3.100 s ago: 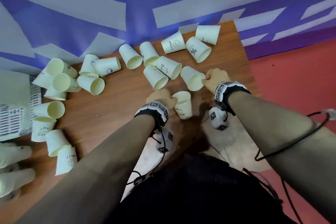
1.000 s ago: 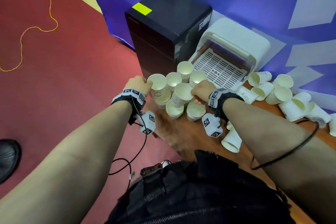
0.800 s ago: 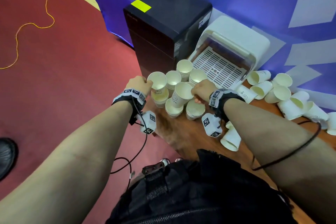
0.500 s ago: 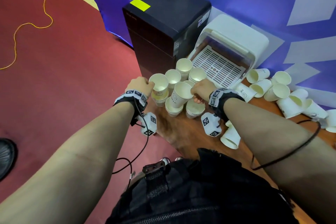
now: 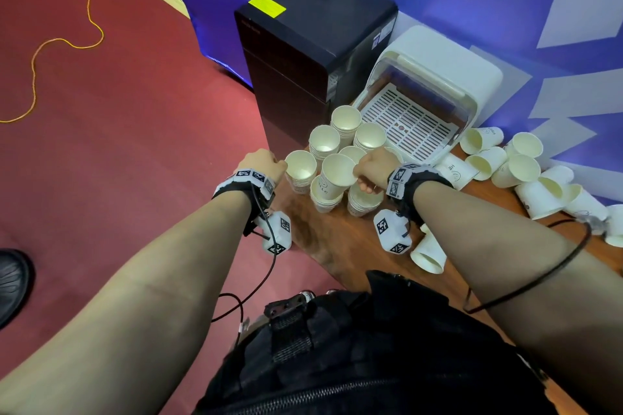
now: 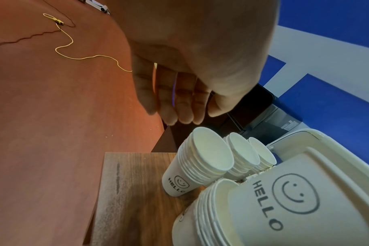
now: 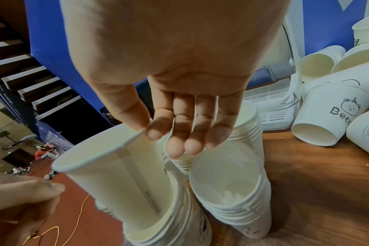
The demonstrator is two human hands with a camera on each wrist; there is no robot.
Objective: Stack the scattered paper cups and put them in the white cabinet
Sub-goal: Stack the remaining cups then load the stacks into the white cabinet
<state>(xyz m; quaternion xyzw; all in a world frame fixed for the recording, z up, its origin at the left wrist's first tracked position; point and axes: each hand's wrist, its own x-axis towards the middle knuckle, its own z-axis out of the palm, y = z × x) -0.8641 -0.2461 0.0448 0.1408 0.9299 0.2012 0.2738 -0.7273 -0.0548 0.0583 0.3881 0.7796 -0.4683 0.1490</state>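
Observation:
Several upright stacks of white paper cups stand at the left end of the wooden table (image 5: 337, 239). My right hand (image 5: 367, 175) (image 7: 150, 131) pinches the rim of a tilted "HELLO" cup (image 5: 337, 175) (image 7: 116, 166), whose base sits partly inside the front stack (image 5: 325, 204) (image 7: 173, 224). My left hand (image 5: 266, 165) (image 6: 179, 116) hangs just above and beside the leftmost stack (image 5: 300, 172) (image 6: 200, 163), fingers straight and holding nothing. The white cabinet (image 5: 448, 71) stands behind the stacks with its lid up and a slotted rack (image 5: 404, 121) showing.
Loose cups (image 5: 519, 172) (image 7: 326, 119) lie scattered to the right of the cabinet, and one more (image 5: 428, 253) lies under my right forearm. A black unit (image 5: 313, 30) stands left of the cabinet. The table edge drops to red floor with a yellow cord (image 5: 67, 40).
I have turned from the scattered cups to the stacks. The cup at my left hand has sunk onto the leftmost stack and been let go. The right cup has stayed tilted in the front stack.

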